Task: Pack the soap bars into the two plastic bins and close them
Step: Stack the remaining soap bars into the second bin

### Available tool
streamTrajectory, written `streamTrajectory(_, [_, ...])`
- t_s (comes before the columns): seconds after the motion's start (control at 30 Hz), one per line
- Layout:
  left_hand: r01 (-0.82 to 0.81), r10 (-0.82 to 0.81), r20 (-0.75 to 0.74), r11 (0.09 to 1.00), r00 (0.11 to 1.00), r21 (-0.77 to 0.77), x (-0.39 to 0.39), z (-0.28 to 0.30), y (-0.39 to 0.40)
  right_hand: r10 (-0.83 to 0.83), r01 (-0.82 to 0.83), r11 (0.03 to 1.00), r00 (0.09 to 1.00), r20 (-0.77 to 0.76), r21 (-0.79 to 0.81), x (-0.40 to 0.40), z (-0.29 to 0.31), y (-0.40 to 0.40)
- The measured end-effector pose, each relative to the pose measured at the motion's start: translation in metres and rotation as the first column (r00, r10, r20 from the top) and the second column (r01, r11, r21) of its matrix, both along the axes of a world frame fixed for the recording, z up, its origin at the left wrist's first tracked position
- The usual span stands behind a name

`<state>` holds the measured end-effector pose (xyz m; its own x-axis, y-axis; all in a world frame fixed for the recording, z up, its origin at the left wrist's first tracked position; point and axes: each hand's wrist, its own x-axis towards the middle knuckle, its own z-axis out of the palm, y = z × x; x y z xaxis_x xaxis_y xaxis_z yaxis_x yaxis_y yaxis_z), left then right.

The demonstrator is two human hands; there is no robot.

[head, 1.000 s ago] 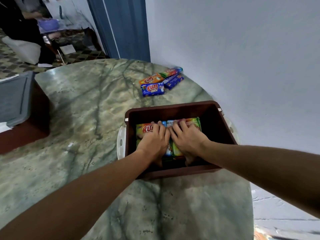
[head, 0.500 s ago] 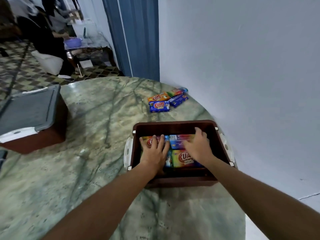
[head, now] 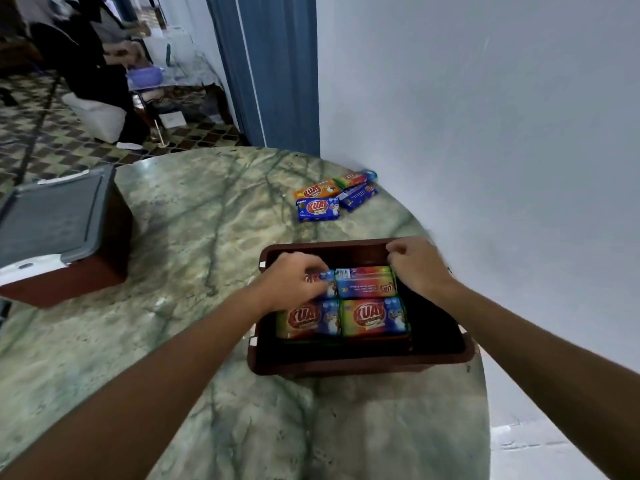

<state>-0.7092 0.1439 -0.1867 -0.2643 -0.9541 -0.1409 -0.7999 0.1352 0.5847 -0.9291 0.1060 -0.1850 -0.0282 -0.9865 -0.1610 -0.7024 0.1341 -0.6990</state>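
Observation:
An open brown plastic bin (head: 346,367) stands on the marble table near me, with several colourful soap bars (head: 374,317) packed side by side in it. My left hand (head: 298,282) is inside the bin, its fingers curled over the far-left bar, which it mostly hides. My right hand (head: 419,268) hovers at the bin's far right corner with its fingers loosely curled and nothing in them. Several loose soap bars (head: 318,209) lie on the table beyond the bin, close to the wall. A second brown bin (head: 52,220) with a grey lid on it stands at the left.
The round green marble table (head: 207,237) ends just behind the loose bars and to the right of the open bin. A white wall (head: 485,133) runs along its right side. A seated person (head: 86,64) and furniture are on the tiled floor at the far left.
My right hand has lifted off the bars and moved to the bin's far right corner. My left hand stays on the far-left bar, fingers now curled. More of the packed bars show.

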Motion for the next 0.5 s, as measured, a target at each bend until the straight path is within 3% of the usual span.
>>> streamTrajectory(0.07, [-0.264, 0.229, -0.14, 0.9, 0.963, -0.347, 0.032, -0.001, -0.003, -0.09, 0.084, 0.965, 0.996, -0.015, -0.248, -0.021, 0.02, -0.004])
streamTrajectory(0.1, [-0.391, 0.355, -0.163, 0.836, 0.921, -0.385, 0.046, -0.006, -0.003, -0.136, 0.124, 0.963, 0.99, -0.032, -0.241, -0.033, 0.022, -0.006])
streamTrajectory(0.13, [-0.526, 0.489, -0.194, 0.804, 0.85, -0.276, 0.06, -0.017, -0.003, -0.177, 0.17, 0.977, 0.983, -0.045, -0.129, -0.045, 0.019, -0.008])
streamTrajectory(0.2, [-0.648, 0.709, -0.258, 0.705, 0.656, 0.288, 0.071, -0.034, -0.001, -0.226, 0.199, 0.945, 0.971, 0.081, 0.258, -0.058, 0.003, -0.011])
streamTrajectory(0.23, [-0.548, 0.773, -0.288, 0.613, 0.566, 0.569, 0.072, -0.042, 0.001, -0.287, 0.206, 0.901, 0.943, 0.168, 0.382, -0.061, -0.008, -0.011])
streamTrajectory(0.27, [-0.432, 0.805, -0.325, 0.554, 0.497, 0.712, 0.07, -0.044, 0.0, -0.318, 0.199, 0.878, 0.922, 0.219, 0.435, -0.06, -0.015, -0.015])
streamTrajectory(0.3, [-0.392, 0.82, -0.35, 0.536, 0.453, 0.748, 0.069, -0.048, 0.001, -0.326, 0.197, 0.88, 0.913, 0.246, 0.433, -0.058, -0.019, -0.015])
streamTrajectory(0.4, [-0.513, 0.846, -0.407, 0.533, 0.345, 0.673, 0.064, -0.051, -0.013, -0.303, 0.184, 0.912, 0.904, 0.301, 0.367, -0.058, -0.024, -0.03])
streamTrajectory(0.5, [-0.515, 0.823, -0.435, 0.567, 0.365, 0.643, 0.06, -0.044, -0.037, -0.29, 0.16, 0.923, 0.886, 0.361, 0.35, -0.059, -0.022, -0.066])
